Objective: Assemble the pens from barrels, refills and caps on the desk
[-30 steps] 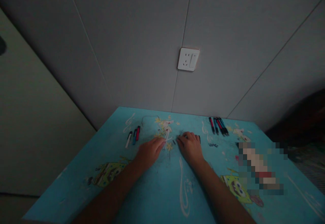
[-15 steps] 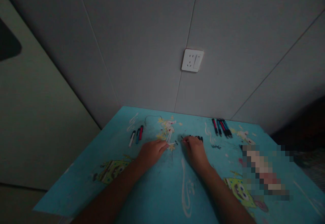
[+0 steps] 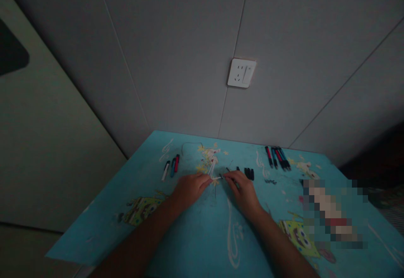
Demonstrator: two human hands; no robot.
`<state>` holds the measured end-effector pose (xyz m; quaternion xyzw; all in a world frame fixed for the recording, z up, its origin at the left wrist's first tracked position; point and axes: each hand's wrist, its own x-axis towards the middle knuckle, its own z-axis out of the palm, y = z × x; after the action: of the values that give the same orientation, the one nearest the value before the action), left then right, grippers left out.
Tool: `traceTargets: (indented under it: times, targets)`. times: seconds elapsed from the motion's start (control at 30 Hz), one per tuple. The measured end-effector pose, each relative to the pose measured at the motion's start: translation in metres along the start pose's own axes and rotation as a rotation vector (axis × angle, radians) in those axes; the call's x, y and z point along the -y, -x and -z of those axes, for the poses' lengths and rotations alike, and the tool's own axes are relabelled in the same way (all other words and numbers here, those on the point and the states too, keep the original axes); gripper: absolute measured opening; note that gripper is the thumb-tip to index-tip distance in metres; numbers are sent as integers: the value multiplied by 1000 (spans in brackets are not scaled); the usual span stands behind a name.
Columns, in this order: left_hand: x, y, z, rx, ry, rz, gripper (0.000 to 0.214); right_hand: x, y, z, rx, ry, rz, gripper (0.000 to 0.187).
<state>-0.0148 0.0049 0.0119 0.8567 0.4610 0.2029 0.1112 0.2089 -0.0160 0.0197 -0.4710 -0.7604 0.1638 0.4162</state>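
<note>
My left hand (image 3: 193,189) is closed in a pinch on a thin white pen refill (image 3: 216,178), which points to the right. The fingers of my right hand (image 3: 243,189) are closed at the refill's dark end, where a small dark part sits; its exact shape is too small to tell. More thin white refills (image 3: 212,168) lie fanned on the table just beyond my left fingertips. Several short black pen parts (image 3: 249,173) lie behind my right hand, partly covered by it. A thin dark piece shows near its knuckles.
The blue table (image 3: 195,244) has printed cartoon figures. White, blue and red pen barrels (image 3: 176,163) lie at left. Several red and blue pens (image 3: 278,158) lie at the back right, with small dark pieces (image 3: 270,181) before them. A wall with a socket (image 3: 241,72) stands behind. A blurred patch covers the right side.
My right hand has moved slightly left and down, so its fingertips now meet the dark end of the refill. More of the black parts behind it show. The left hand keeps its pinch.
</note>
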Motion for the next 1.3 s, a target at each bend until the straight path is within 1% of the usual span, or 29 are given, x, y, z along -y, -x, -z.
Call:
traceTargets:
  times: [0.13,0.33,0.53,0.73,0.83,0.9,1.0,1.07,1.13,1.2,1.3]
  targets:
    - [0,0,0,12,-20,5,35,0,0,0,21,0,9,22]
    - [1,0,0,15,-33,1,34,-2,0,0,5,12,4,22]
    - [1,0,0,14,-39,-6,35,1,-1,2,31,17,17,21]
    - [0,1,0,25,-41,-22,34,-1,2,-3,27,8,-3,20]
    - [-3,2,0,25,-45,-51,35,-1,5,-6,30,-15,-21,27]
    - [-5,3,0,28,-44,-66,36,1,6,-7,54,-27,-14,30]
    - [-6,3,-1,34,-58,-68,36,4,6,-6,86,1,8,29]
    - [-5,3,-2,36,-69,-62,37,1,4,-2,67,84,5,27]
    - [-3,3,-4,36,-64,-56,37,-7,1,6,8,249,-45,23]
    - [-1,3,-5,32,-51,-57,36,-19,0,17,-58,470,-145,24]
    - [0,3,-5,22,-47,-54,36,-40,2,30,-69,743,-300,24]
